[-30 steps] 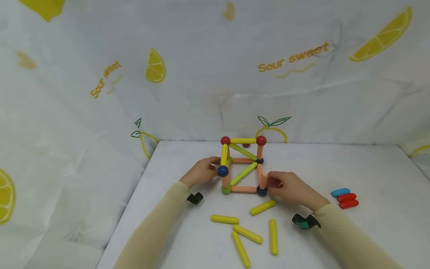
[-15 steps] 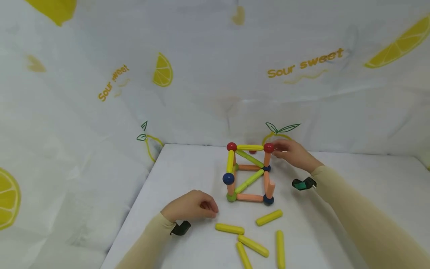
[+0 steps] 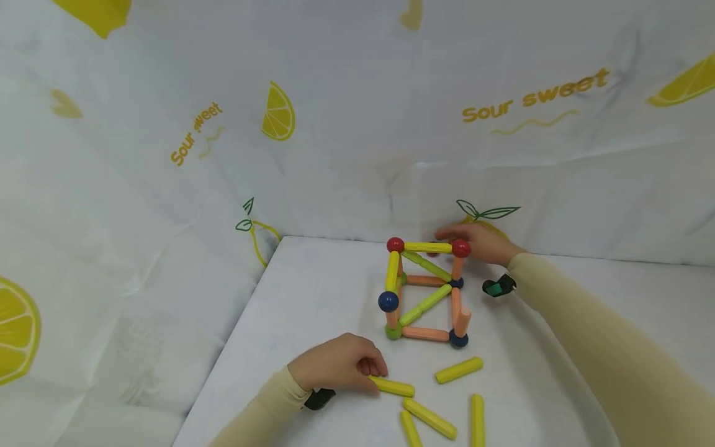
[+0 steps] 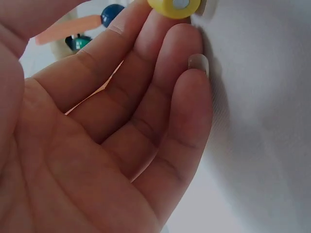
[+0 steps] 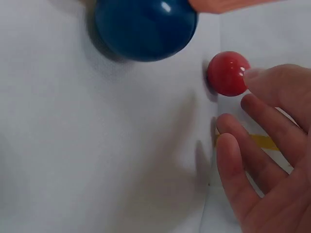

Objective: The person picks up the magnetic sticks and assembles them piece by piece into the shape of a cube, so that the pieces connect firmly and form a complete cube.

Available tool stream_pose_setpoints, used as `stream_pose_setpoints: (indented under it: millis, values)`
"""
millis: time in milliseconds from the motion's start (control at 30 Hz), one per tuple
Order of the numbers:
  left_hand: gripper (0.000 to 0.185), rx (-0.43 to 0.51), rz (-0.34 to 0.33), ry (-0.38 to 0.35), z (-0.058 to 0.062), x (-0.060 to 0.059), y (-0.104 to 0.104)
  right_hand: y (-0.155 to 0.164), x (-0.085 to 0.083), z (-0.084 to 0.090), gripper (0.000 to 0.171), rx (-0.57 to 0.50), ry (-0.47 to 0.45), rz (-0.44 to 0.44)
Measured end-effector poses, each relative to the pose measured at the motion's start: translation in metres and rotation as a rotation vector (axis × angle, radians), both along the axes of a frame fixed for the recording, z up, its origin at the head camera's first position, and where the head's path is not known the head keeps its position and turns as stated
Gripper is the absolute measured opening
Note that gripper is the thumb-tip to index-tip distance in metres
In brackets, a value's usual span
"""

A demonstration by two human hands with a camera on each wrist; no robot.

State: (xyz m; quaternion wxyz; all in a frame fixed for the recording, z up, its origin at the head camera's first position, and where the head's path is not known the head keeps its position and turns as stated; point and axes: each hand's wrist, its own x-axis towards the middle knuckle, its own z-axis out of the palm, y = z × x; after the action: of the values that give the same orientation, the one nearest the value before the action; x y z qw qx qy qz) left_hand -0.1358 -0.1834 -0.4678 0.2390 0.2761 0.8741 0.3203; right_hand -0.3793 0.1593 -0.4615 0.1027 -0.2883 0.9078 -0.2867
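My left hand (image 3: pixel 339 362) pinches the left end of a loose yellow magnetic stick (image 3: pixel 396 388) between thumb and fingers. In the left wrist view, the yellow stick's round end (image 4: pixel 177 7) with its silver magnet shows at the fingertips. Behind the frame of sticks and balls (image 3: pixel 426 334), my right hand (image 3: pixel 485 242) reaches toward a loose red ball (image 5: pixel 226 74). Its thumb overlaps the ball's edge in the right wrist view, the other fingers spread and slightly bent. The frame stands upright, with red, blue and green balls at its corners and a peach stick (image 3: pixel 463 323) rising at front right.
More yellow sticks lie in front of the frame, among them one nearest it (image 3: pixel 459 370), a slanted one (image 3: pixel 429 418) and a lengthwise one (image 3: pixel 477 421). A white lemon-print cloth (image 3: pixel 346 186) hangs along the table's back edge.
My left hand has gone from the frame's left side to the loose yellow stick in front. My right hand has moved from the front right corner to behind the frame. The head view has shifted.
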Motion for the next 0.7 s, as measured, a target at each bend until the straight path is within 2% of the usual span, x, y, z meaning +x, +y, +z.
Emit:
stream_pose_setpoints:
  millis: [167, 267, 533, 700]
  values:
    - [0.021, -0.016, -0.030, 0.029, -0.003, 0.001, 0.004, -0.009, -0.006, -0.005, 0.046, -0.019, -0.012, 0.072]
    - [0.021, -0.027, -0.049, 0.046, -0.005, 0.002, 0.006, -0.011, -0.005, -0.006, 0.044, -0.035, -0.026, 0.102]
    - [0.017, -0.068, -0.081, 0.135, -0.003, 0.000, 0.009, -0.007, -0.006, -0.008, 0.026, -0.019, -0.025, 0.027]
    - [0.015, -0.083, -0.061, 0.187, 0.005, 0.001, 0.010, 0.003, 0.001, -0.012, 0.031, -0.018, -0.013, -0.030]
